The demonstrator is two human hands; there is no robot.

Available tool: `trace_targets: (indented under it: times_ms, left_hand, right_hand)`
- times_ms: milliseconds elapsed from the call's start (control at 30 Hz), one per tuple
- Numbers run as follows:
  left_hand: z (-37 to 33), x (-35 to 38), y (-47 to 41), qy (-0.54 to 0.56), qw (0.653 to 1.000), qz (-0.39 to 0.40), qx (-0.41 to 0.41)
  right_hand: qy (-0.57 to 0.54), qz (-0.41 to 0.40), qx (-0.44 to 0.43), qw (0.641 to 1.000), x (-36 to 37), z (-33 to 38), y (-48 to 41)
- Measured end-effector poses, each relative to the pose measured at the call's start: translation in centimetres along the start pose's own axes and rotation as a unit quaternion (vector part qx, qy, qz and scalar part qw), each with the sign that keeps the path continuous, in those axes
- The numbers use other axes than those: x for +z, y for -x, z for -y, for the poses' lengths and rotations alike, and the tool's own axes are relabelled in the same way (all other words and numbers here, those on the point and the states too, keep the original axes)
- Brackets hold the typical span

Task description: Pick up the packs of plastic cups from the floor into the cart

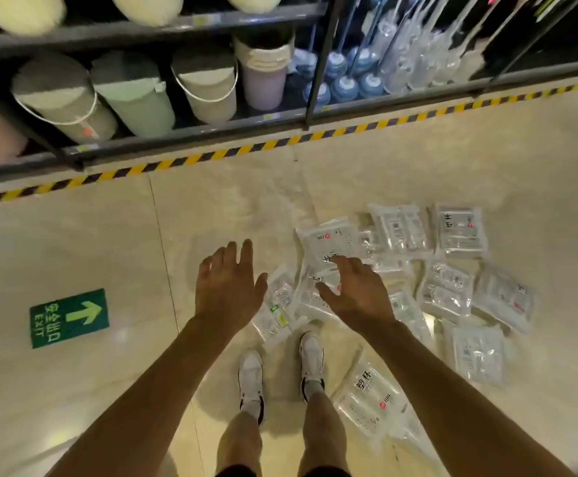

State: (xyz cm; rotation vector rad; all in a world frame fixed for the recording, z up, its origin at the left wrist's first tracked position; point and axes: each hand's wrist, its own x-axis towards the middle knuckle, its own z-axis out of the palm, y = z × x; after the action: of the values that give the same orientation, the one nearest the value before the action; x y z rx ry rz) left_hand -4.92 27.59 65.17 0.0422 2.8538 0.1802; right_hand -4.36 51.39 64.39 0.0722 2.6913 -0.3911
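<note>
Several clear packs of plastic cups (459, 232) lie scattered on the beige floor, right of centre, some overlapping. One pack (332, 244) lies just beyond my right hand (356, 290), which hovers above the pile with fingers spread and holds nothing. My left hand (227, 287) is stretched out beside it over bare floor, fingers straight, empty. Another pack (370, 401) lies near my right shoe. No cart is in view.
A dark shelf rack (177, 132) with bins and buckets runs along the far side, behind yellow-black hazard tape (212, 155). A green exit sign sticker (69, 318) is on the floor at left. My white shoes (251, 376) stand at the pile's near edge.
</note>
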Motion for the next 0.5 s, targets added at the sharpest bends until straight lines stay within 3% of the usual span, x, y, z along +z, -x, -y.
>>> trace_targets:
  times_ms: [267, 500]
  left_hand:
    - [5.2, 25.1, -4.1, 0.034, 0.987, 0.086, -0.132]
    - [6.3, 48.9, -6.0, 0.062, 0.967, 0.140, -0.203]
  right_hand:
    - [-0.026, 0.154, -0.055, 0.986, 23.4, -2.2, -11.5]
    - [-0.046, 0.253, -0.036, 0.966, 46.2, -7.7, -18.5]
